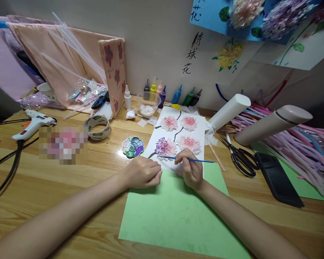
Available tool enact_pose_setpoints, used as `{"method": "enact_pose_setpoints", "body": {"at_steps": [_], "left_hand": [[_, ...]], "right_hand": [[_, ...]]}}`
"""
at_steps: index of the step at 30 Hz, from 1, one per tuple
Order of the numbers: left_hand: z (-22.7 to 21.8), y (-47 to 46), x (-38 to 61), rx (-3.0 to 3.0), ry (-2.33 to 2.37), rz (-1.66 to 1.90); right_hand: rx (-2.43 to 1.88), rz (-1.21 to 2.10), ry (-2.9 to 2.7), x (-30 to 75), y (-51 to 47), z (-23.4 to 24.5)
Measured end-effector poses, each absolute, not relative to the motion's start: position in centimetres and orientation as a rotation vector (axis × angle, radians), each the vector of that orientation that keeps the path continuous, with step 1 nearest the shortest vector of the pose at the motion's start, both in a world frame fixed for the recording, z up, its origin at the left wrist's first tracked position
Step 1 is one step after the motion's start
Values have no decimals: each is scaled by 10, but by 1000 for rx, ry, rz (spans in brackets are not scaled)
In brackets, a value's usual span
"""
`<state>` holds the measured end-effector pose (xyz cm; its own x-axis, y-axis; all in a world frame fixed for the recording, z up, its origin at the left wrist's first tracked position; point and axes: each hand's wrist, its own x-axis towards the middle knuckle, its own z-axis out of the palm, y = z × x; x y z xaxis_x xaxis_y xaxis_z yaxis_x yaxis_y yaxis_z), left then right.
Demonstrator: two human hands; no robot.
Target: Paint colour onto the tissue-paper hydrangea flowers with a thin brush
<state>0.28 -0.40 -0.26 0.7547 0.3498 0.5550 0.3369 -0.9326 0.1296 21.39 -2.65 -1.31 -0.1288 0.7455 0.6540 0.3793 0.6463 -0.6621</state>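
Observation:
My right hand (190, 169) pinches a thin blue paintbrush (197, 160), its tip at the lower left flower on a white sheet (199, 129). That flower (164, 146) has purple paint over its pink and white ruffled petals. Three other pink and white flowers, among them the upper right one (189, 123), carry no purple. Black stem strokes run between them. My left hand (143, 172) rests with curled fingers at the sheet's lower left edge, closed, with nothing visible in it. Just beyond it lies a flower-shaped palette (133, 147) with purple and green paint.
Green paper (175, 212) lies under the white sheet. Paint bottles (153, 88) and a clear bowl (148, 104) stand at the back. To the left are a tape roll (97, 127) and a glue gun (35, 124); to the right, scissors (243, 158), a phone (278, 180) and pipe cleaners (294, 154).

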Motion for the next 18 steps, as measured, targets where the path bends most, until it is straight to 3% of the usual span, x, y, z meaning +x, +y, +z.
{"method": "enact_pose_setpoints", "body": {"at_steps": [18], "left_hand": [[0,-4,2,2927,571,909]], "right_hand": [[-916,402,-1676,216,-26,-15]]}}
